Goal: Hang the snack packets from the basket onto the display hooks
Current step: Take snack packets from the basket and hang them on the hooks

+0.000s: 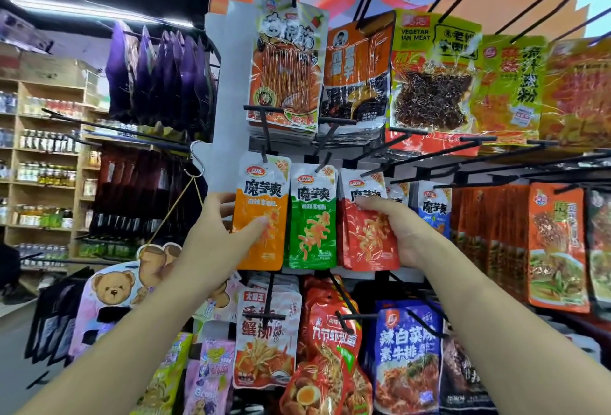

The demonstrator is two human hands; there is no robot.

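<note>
1. Reference item: the green packet [312, 216], hanging in the middle row of the display rack. All positions below are given relative to it.

2. Left grip [218, 233]: partly closed on the orange packet [264, 190], which hangs immediately left of the green packet and touches its edge. The thumb [259, 224] presses the front face. The remaining fingers wrap behind the left edge. The top of this packet meets a black hook [264, 154].

3. Right grip [401, 233]: curled round the red packet [370, 242], which hangs immediately right of the green packet. The fingers [373, 204] fold over the upper front face and the palm backs the right edge. Further red packets sit behind it. Whether its hole is seated on the hook above cannot be determined.

4. Surrounding stock:
- A blue packet [436, 209] hangs right of the green packet, beyond the red one.
- Above the green packet, a row of larger packets, including a yellow-green packet [433, 77].
- Below the green packet, a white crab-stick packet [267, 332] and a red shrimp packet [330, 348].
- Far left of the green packet, a bear card [112, 285] and wooden shelves [43, 183] carrying bottles.
</note>
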